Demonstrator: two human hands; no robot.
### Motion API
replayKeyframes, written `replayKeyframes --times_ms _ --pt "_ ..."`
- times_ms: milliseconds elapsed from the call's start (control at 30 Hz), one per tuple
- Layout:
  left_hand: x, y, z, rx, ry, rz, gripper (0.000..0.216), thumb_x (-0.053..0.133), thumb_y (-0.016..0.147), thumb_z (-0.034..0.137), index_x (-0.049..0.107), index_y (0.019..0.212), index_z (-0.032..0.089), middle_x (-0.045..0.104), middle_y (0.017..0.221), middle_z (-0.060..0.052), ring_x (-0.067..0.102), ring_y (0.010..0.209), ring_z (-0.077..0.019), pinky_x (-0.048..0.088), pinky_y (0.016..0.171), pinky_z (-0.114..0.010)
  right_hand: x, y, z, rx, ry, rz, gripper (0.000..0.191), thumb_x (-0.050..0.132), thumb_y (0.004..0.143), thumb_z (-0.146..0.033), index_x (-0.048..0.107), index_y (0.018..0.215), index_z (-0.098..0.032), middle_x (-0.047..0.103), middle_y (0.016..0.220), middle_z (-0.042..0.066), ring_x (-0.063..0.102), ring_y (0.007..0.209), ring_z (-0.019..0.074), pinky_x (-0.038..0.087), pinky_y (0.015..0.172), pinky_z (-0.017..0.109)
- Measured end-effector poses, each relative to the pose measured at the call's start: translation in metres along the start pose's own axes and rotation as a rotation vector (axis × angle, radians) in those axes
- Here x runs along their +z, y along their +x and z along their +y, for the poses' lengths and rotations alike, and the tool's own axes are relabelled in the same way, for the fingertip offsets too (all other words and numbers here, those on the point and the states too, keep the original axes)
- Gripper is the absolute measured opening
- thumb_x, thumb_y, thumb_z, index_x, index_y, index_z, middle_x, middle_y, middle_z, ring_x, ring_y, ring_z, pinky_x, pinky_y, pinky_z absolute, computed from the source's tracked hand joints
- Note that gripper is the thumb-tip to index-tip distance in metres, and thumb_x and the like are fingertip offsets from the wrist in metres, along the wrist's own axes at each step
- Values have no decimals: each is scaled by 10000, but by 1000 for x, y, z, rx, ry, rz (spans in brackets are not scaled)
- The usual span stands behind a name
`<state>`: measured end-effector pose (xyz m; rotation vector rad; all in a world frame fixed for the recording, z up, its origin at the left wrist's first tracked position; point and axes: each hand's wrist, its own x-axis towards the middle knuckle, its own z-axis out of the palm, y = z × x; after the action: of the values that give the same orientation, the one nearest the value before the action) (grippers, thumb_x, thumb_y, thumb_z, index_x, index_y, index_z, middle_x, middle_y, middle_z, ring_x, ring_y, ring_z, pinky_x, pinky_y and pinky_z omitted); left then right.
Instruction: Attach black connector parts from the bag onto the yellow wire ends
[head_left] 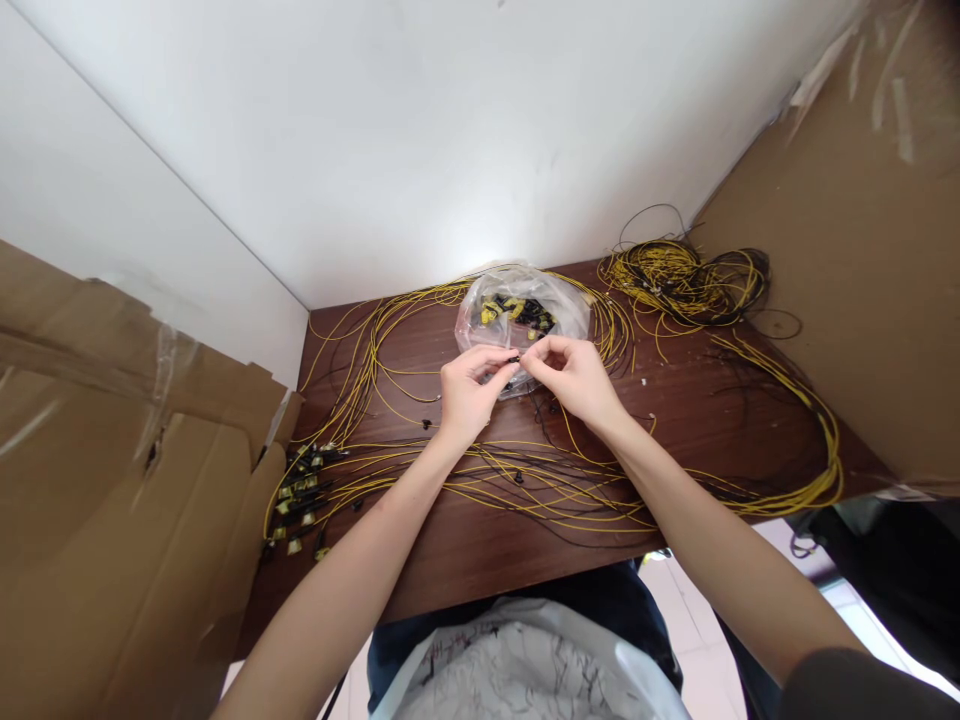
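Note:
My left hand (474,388) and my right hand (574,375) meet fingertip to fingertip over the middle of the table. Pinched between the left thumb and fingers is a small black part (514,359), too small to identify. The right thumb and index finger close at its other end; whether they grip the same part or a thin wire, I cannot make out. Just behind the hands sits a clear plastic bag (566,300) with small yellow and black pieces (517,312) inside. Yellow and black wires (555,505) run across the table below my wrists.
Wires with yellow-and-black ends (304,490) lie at the left edge. A tangled wire bundle (667,280) is at the back right. Loose black bits (518,478) dot the brown table (465,560). Cardboard (127,500) walls both sides; a whitish bag (525,665) covers my lap.

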<state>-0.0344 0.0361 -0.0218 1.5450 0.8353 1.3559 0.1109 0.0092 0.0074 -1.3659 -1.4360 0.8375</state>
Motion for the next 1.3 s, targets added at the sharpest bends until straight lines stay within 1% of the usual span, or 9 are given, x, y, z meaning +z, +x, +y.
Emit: replayKeyframes --times_ms 267,333,467,533,633,700,800,1167,1300 --pt "0 1 2 -42 -34 0 133 707 686 182 726 814 156 696 871 -73 647 831 -170 526 757 -287 0 0 1 -16 49 -37 147 594 749 -279 613 687 -146 592 631 4 511 578 106 404 581 247" --pt "1 1 2 -61 -44 11 132 709 681 179 725 809 152 698 867 -73 648 821 -170 527 748 -286 1 0 0 26 129 -63 166 606 751 -308 614 705 -149 605 640 10 535 591 112 426 584 248" --pt "1 1 3 -71 -57 29 130 708 678 165 721 806 147 700 861 -72 649 808 -164 524 754 -286 0 0 -6 189 331 -84 247 618 751 -386 613 713 -143 632 639 33 578 588 119 451 555 241" --pt "1 1 4 -62 -49 33 130 706 681 161 720 810 148 700 858 -70 649 808 -161 523 759 -284 0 0 -9 252 388 -87 268 621 748 -404 615 710 -139 640 632 38 583 568 112 443 534 231" --pt "1 1 5 -46 -29 27 130 703 689 171 718 816 148 697 862 -70 649 811 -162 523 757 -285 -2 0 -10 294 419 -127 261 654 721 -392 624 716 -133 651 632 40 586 554 103 434 519 218" --pt "1 1 5 -42 -27 23 134 705 690 181 716 819 147 696 869 -74 649 819 -166 523 758 -288 -2 0 -9 297 423 -146 260 683 692 -387 629 713 -134 653 625 35 581 546 97 437 523 217" --pt "1 1 4 -43 -31 20 133 708 689 187 715 814 142 694 867 -78 648 815 -165 523 756 -287 -2 0 -7 285 415 -140 278 708 663 -403 633 700 -138 643 606 21 554 525 87 433 518 218" --pt "1 1 4 -24 5 10 149 700 701 210 720 836 150 698 874 -75 654 804 -163 535 753 -290 -3 0 -7 237 330 -116 247 713 644 -366 629 667 -135 603 572 2 500 502 80 419 520 234" --pt "0 0 2 -12 25 -3 157 695 711 211 726 857 162 704 899 -79 657 831 -174 537 773 -303 -4 1 -5 225 321 -108 232 710 640 -351 622 645 -136 589 560 -4 489 502 77 411 521 230"
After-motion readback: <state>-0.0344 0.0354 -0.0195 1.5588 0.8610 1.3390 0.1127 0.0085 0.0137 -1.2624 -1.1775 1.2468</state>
